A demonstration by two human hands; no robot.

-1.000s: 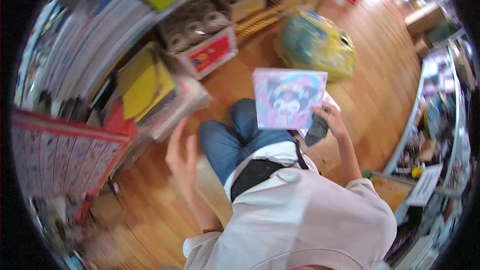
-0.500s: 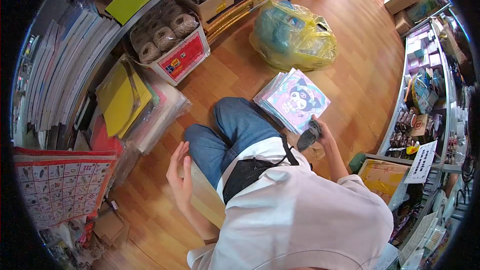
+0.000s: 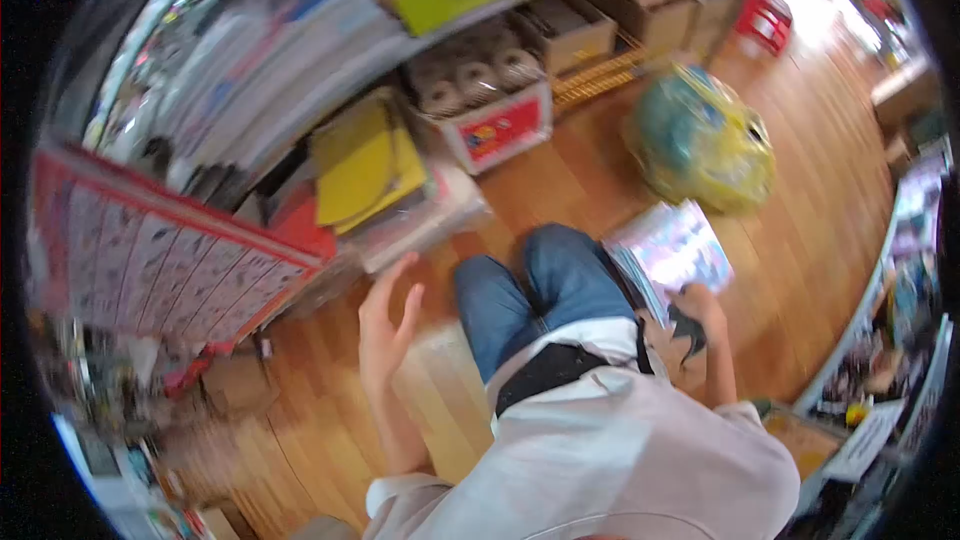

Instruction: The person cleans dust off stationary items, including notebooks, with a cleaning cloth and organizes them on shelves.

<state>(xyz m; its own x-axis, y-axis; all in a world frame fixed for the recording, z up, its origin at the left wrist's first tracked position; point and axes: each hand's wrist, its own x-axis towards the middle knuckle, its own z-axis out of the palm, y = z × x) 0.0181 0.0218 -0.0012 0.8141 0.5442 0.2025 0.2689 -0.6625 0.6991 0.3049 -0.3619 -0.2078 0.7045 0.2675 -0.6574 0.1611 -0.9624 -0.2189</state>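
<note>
My left hand (image 3: 385, 325) is raised over the wooden floor to the left of my knees, fingers apart, holding nothing. My right hand (image 3: 702, 308) grips a crumpled black cloth-like piece (image 3: 688, 336) at the near edge of a stack of square booklets (image 3: 678, 248). Pastel pink and purple cartoon art covers the top booklet, blurred now. The stack lies on the floor just right of my knees, and my fingers seem to touch its corner.
Beyond the stack sits a tied yellow plastic bag (image 3: 705, 145). A box of twine rolls (image 3: 500, 130), yellow folders (image 3: 370, 165) and a red-edged printed chart (image 3: 180, 250) line the left. Crowded shelves (image 3: 880, 320) run along the right. A red stool (image 3: 765, 20) stands far off.
My view has swung left, so everything shifts rightward and blurs. My right hand, still with the black piece, has come in over the stack's near corner. My left hand stays raised and open.
</note>
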